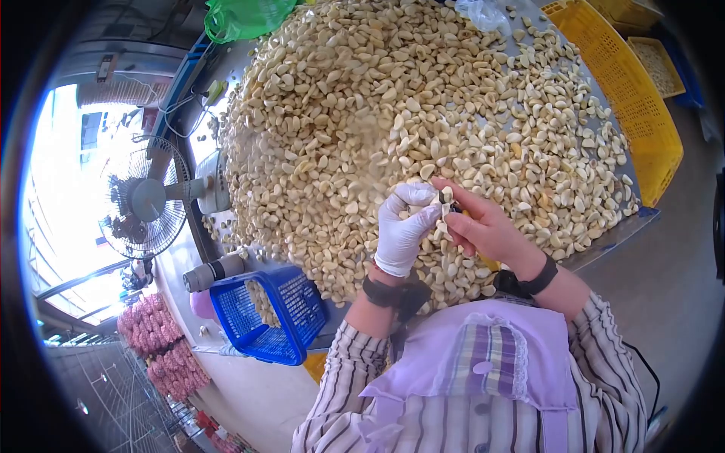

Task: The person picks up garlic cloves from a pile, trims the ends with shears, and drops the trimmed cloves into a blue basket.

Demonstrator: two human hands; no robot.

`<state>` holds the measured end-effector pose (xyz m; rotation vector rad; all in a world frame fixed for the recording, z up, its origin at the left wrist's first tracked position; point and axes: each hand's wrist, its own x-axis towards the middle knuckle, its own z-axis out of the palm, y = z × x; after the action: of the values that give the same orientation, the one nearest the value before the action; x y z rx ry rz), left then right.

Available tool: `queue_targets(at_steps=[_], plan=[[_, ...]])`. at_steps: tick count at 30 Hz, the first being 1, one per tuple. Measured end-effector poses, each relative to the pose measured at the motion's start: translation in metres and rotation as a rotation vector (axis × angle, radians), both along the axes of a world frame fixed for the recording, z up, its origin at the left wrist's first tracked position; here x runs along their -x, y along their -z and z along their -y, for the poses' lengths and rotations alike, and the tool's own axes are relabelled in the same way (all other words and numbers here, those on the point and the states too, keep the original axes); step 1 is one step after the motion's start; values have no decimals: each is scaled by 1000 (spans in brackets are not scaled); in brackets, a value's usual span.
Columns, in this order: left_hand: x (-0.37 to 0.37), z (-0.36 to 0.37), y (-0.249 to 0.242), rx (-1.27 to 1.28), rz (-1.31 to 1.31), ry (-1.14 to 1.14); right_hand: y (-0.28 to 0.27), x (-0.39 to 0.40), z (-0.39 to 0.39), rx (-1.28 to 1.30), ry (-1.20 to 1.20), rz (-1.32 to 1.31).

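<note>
A broad heap of peeled garlic cloves (340, 136) covers the metal table. Near its front edge my left hand (405, 230), in a white glove, pinches a garlic clove (445, 195) between thumb and fingers. My right hand (487, 230) is bare and closed, its fingertips meeting the left ones at the clove. A small knife (489, 262) seems to be in it: a yellow handle shows under the palm and a dark bit at the fingertips. Most of the knife is hidden by the fingers.
A blue basket (302, 298) with some cloves stands at the left front. Yellow crates (642, 113) line the right side. A fan (147, 200) stands at the left. A green bag (245, 16) and a clear plastic bag (483, 15) lie at the far edge.
</note>
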<state>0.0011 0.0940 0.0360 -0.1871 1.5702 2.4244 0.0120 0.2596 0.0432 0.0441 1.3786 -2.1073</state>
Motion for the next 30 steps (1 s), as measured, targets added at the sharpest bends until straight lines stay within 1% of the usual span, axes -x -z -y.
queue_targets(at_steps=[1, 3, 4, 5, 6, 7, 8, 10, 11, 12, 14, 15, 17, 18, 19, 20, 21, 22, 23, 24, 25, 26, 28, 30], plan=[[0, 2, 3, 0, 1, 1, 3, 0, -1, 25, 9, 2], [-1, 7, 7, -320, 101, 59, 10, 4, -2, 27, 34, 49], [-1, 6, 5, -319, 100, 56, 9, 7, -2, 29, 59, 96], [0, 2, 2, -240, 116, 41, 3, 8, -3, -1, 100, 157], [0, -3, -5, -160, 134, 24, 4, 8, -4, 0, 94, 158], [4, -7, -12, 10, 166, 26, 7, 8, -6, 17, 129, 152], [8, -5, -11, 12, 167, 20, 9, 8, -8, 34, 165, 146], [14, 2, -5, 539, 294, 163, 8, 8, -9, 57, 175, 154], [13, 9, 8, 551, 238, 180, 8, 9, -9, 56, 185, 177], [13, 11, 7, 552, 235, 178, 7, 10, -9, 55, 198, 200], [9, 18, 4, 378, 315, 206, 5, 11, -10, 48, 205, 210], [7, 24, 3, 380, 318, 204, 5, 10, -10, 41, 210, 223], [4, 33, 1, -42, 262, 300, 6, 10, -10, 51, 200, 203], [3, 33, -1, -43, 262, 300, 7, 10, -10, 58, 192, 181], [2, 32, -6, 16, 279, 281, 8, 9, -10, 58, 191, 182], [1, 31, -11, 75, 294, 263, 10, 8, -9, 40, 152, 125], [0, 28, -15, 75, 294, 263, 11, 6, -9, 21, 113, 68], [-1, 26, -20, 108, 253, 207, 9, 4, -8, 21, 114, 67], [-2, 23, -21, 139, 213, 153, 6, 2, -7, 11, 57, 38], [-3, 23, -22, 137, 213, 155, 3, 0, -6, 2, 0, 10], [-3, 23, -22, 143, 210, 122, -1, 0, -7, -37, -65, 27], [-4, 23, -22, 150, 208, 88, -4, 0, -7, -37, -65, 27], [-6, 22, -23, 173, 195, 97, -8, 0, -5, -59, -165, 8], [-9, 22, -20, 195, 182, 107, -10, 0, -1, -80, -187, -32]])
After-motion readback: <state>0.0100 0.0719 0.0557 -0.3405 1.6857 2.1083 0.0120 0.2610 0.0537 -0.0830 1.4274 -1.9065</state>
